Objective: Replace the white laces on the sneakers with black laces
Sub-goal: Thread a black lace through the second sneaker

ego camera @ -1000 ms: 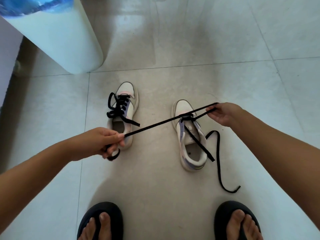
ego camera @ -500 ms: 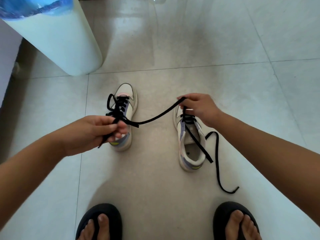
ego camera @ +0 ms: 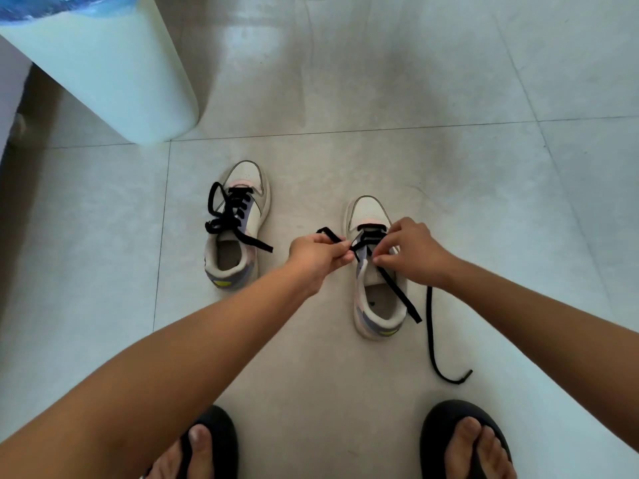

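Pale floor tiles (ego camera: 449,98) carry both sneakers. Left sneaker (ego camera: 238,229) is already laced black and lies apart from the hands; the right sneaker (ego camera: 375,281) is partly threaded. At its left eyelets the left hand (ego camera: 320,252) pinches the black lace (ego camera: 397,288), and the right hand (ego camera: 409,252) pinches at the right row. Best to keep the lace flat — untwisted — and draw both sides even before the next eyelet.

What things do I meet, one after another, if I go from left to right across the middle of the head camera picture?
White cylindrical container → left sneaker, already laced in black → left hand pinching the black lace → right sneaker → right hand at the eyelets → loose lace end on the floor.
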